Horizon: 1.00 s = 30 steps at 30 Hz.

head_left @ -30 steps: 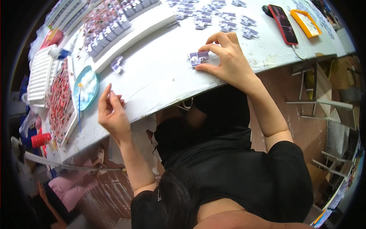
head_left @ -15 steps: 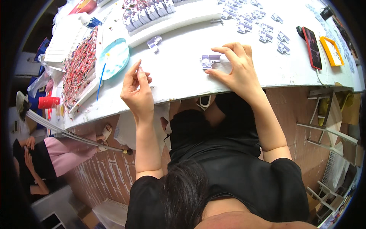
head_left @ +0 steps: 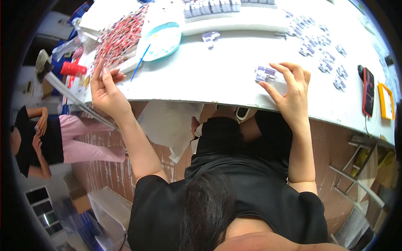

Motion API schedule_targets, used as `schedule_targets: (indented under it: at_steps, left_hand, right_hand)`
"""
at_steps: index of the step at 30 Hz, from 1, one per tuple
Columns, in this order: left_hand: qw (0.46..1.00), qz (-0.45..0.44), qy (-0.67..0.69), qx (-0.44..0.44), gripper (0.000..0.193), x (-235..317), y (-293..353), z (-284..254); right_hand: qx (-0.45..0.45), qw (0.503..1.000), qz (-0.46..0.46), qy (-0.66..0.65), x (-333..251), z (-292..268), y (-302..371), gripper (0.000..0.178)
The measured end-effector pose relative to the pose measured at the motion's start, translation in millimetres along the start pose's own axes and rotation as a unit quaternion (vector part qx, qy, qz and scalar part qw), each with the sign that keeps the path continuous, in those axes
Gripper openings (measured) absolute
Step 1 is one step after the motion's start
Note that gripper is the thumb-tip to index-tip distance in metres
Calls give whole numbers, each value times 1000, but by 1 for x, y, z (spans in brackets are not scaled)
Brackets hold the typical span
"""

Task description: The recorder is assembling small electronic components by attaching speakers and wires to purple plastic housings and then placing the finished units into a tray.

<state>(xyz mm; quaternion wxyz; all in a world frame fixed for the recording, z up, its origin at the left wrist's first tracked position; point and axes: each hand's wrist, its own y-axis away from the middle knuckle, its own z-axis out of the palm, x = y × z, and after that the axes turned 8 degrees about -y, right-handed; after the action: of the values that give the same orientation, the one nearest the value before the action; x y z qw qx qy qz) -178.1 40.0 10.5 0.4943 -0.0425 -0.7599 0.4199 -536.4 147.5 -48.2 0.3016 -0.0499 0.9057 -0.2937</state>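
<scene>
My right hand (head_left: 293,90) rests over the white table, thumb and forefinger at opposite edges of a small grey-purple plastic part (head_left: 265,74) lying flat. Its other fingers are bent above the tabletop. My left hand (head_left: 108,90) is raised by the table's front left edge, palm inward, forefinger stretched up and the other fingers loosely curled. Nothing shows in it. Just beyond it lies a pile of red, white and dark wires (head_left: 121,39). A light purple plastic piece (head_left: 210,38) sits alone near the middle back.
A teal-rimmed plate (head_left: 167,52) with a blue stick (head_left: 140,62) stands between my hands. Several plastic parts (head_left: 326,65) are scattered at far right, near a red phone (head_left: 368,92) and a yellow tray (head_left: 385,102). Grey blocks (head_left: 211,8) stand in rows at the back. A person in pink trousers (head_left: 90,150) is at left.
The view has turned left. My left hand has moved left, away from the plate toward the wires. My right hand stays at the plastic part, its forefinger closer to the part's edge.
</scene>
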Motion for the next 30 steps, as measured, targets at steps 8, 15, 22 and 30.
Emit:
schedule_targets:
  at_steps: [8, 15, 22, 30]
  left_hand:
    - [988, -13, -152, 13, 21, -43, -27, -62]
    - [943, -19, -329, -37, 19, -93, -42, -88]
    - [938, -49, -328, -99, 19, -113, -44, -73]
    - [882, 169, -412, -152, 20, -112, -44, -30]
  right_hand:
    - [-17, 1000, 11, -6, -5, -3, 0, 43]
    - [-24, 999, 16, 27, -5, -5, 0, 44]
    - [-30, 999, 7, 41, -3, -1, -1, 44]
    - [-48, 997, -3, 67, 1, 4, -2, 41]
